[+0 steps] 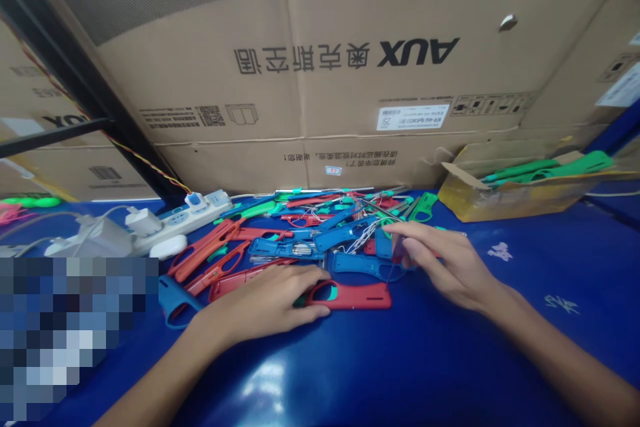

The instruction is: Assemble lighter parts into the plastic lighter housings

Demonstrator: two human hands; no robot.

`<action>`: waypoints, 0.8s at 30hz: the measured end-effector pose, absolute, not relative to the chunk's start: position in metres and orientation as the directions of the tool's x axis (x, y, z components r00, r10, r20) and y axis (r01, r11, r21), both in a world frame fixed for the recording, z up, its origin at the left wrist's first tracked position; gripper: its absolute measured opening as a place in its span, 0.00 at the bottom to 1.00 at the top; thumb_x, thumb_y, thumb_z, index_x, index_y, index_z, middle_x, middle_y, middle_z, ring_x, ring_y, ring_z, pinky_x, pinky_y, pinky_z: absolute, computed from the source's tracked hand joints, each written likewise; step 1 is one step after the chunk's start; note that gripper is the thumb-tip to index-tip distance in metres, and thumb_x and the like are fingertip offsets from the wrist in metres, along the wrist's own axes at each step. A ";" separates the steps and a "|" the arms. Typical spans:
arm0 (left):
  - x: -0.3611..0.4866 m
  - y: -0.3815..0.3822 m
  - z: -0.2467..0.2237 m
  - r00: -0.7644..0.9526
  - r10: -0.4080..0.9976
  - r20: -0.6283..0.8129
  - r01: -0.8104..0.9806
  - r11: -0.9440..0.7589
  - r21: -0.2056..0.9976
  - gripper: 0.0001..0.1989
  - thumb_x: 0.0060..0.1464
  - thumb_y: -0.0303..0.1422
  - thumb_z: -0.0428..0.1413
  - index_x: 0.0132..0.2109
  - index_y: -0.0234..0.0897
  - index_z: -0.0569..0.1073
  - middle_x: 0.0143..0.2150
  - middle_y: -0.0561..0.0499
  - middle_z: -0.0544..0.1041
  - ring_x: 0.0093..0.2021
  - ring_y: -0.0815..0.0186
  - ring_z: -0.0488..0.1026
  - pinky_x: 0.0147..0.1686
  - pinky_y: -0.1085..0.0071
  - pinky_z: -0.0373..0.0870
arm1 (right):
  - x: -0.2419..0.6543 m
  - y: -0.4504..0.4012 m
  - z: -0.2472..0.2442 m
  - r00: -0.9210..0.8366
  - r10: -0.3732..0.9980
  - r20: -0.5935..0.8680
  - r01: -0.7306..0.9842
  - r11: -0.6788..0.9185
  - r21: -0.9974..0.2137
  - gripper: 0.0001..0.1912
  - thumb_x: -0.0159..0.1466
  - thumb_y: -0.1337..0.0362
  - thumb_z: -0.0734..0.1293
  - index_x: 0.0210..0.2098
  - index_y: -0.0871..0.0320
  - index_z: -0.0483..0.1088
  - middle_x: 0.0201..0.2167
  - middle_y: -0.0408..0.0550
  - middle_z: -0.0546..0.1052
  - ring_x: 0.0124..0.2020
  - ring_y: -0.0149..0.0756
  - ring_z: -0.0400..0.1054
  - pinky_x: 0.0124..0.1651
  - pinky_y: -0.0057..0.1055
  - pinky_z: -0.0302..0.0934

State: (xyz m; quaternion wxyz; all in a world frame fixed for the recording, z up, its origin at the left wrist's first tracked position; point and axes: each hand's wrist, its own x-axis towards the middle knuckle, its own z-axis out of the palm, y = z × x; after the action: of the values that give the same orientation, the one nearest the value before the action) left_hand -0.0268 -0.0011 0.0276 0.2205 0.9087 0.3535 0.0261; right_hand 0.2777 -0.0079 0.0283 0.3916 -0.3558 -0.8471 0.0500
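On the blue table, a red long-nosed lighter casing [357, 296] lies flat with its oval finger hole and a green trigger showing. My left hand [275, 303] is closed around its left end, thumb in front and fingers behind. A slim screwdriver [397, 250] is pinched in my right hand [445, 257], its thin shaft pointing down at the right end of the red casing. Whether the tip touches a screw is too small to tell. Right behind both hands spreads a pile of lighter parts, among them a blue casing [367, 265] and a red casing [207, 250].
An open carton [510, 203] with green lighters stands at the back right. White power strips [193, 213] with plugs and a white earbud-like case [169, 246] sit at the left. A large cardboard sheet [320, 100] forms the back wall, beside a black metal post [100, 93].
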 end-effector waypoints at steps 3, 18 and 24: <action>-0.027 -0.001 0.028 0.743 0.660 -0.114 0.639 -0.647 0.417 0.19 0.65 0.45 0.53 0.59 0.45 0.68 0.54 0.49 0.76 0.49 0.58 0.75 0.45 0.66 0.67 | 0.279 -0.008 0.027 -0.443 0.652 0.616 0.538 0.743 -0.399 0.19 0.72 0.67 0.56 0.60 0.53 0.65 0.41 0.45 0.79 0.32 0.29 0.75 0.37 0.28 0.70; -0.026 -0.001 0.029 0.743 0.659 -0.115 0.637 -0.645 0.423 0.19 0.65 0.45 0.53 0.58 0.45 0.69 0.54 0.49 0.76 0.48 0.59 0.75 0.44 0.68 0.66 | 0.277 -0.010 0.031 -0.424 0.626 0.654 0.588 0.740 -0.326 0.18 0.70 0.67 0.61 0.58 0.49 0.68 0.41 0.44 0.81 0.28 0.31 0.75 0.38 0.30 0.71; -0.026 -0.001 0.029 0.741 0.662 -0.115 0.639 -0.642 0.424 0.19 0.64 0.44 0.54 0.59 0.46 0.68 0.54 0.50 0.76 0.48 0.58 0.74 0.45 0.67 0.66 | 0.277 -0.009 0.031 -0.425 0.628 0.652 0.588 0.739 -0.328 0.15 0.70 0.66 0.61 0.55 0.50 0.69 0.42 0.43 0.81 0.28 0.29 0.75 0.38 0.30 0.71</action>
State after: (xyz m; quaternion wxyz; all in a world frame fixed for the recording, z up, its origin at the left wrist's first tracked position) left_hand -0.0262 -0.0011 0.0288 0.2238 0.9057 0.3593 0.0254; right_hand 0.2775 -0.0091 0.0311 0.3972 -0.3601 -0.8438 0.0250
